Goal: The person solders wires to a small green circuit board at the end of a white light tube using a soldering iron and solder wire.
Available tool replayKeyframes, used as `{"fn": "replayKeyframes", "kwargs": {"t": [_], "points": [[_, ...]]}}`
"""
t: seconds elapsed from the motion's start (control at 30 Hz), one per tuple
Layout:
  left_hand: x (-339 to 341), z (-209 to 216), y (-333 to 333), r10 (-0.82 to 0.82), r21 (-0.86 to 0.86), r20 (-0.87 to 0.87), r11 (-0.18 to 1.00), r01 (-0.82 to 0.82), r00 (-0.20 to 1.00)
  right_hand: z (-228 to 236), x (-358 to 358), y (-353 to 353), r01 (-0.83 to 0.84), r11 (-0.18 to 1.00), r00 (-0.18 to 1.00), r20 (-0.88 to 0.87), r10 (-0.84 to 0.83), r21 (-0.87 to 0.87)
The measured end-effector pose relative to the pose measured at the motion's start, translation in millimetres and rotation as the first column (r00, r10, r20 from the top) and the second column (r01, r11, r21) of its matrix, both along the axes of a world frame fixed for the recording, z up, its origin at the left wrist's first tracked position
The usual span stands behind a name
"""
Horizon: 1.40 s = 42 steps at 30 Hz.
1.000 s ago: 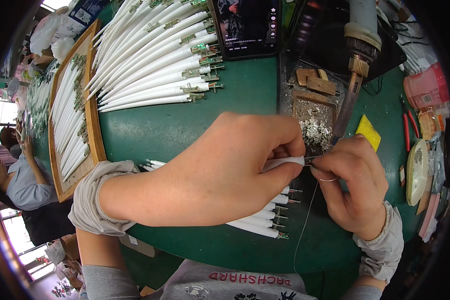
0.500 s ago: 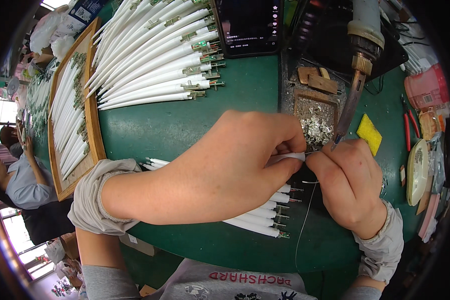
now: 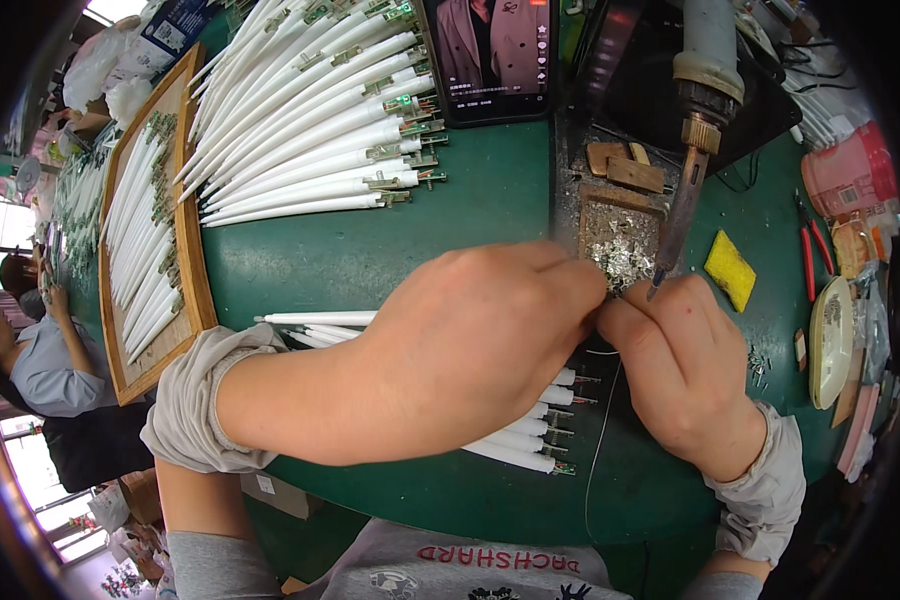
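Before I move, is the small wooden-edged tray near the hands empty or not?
Not empty: loose silvery bits cover much of the tray; how deep, I cannot tell.

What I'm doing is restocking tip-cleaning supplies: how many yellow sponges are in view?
1 yellow sponge: it lies on the green table, right of the soldering iron and beyond the right hand. Others could be hidden from this view.
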<state>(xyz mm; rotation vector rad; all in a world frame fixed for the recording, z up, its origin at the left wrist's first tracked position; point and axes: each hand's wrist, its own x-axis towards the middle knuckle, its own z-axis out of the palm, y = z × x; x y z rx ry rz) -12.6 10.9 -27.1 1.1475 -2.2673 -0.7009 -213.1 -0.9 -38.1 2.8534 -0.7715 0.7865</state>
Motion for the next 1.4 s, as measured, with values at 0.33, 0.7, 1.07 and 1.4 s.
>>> {"fn": "replayKeyframes", "kwargs": {"t": [0.33,0.7,1.07,1.4], "points": [[4.0,9.9,-6.8,0.144,0.524,-0.301,0.851,0.038,0.943,10.6,-17.8,-7.0,-0.151,0.581,0.85,0.405,-0.338,0.8],[2.6,17.8,-6.4,0.215,0.539,-0.282,0.842,-0.031,0.935,15.4,-17.8,0.3,-0.207,0.482,0.829,0.414,-0.375,0.851],[1.7,15.6,-3.2,0.179,0.49,-0.419,0.87,0.055,0.89,13.3,-18.3,3.4,-0.302,0.502,0.773,0.517,-0.369,0.81],[1.5,12.5,-4.5,0.153,0.405,-0.396,0.914,0.023,0.906,12.5,-20.7,3.1,-0.304,0.487,0.786,0.504,-0.358,0.819]]}}
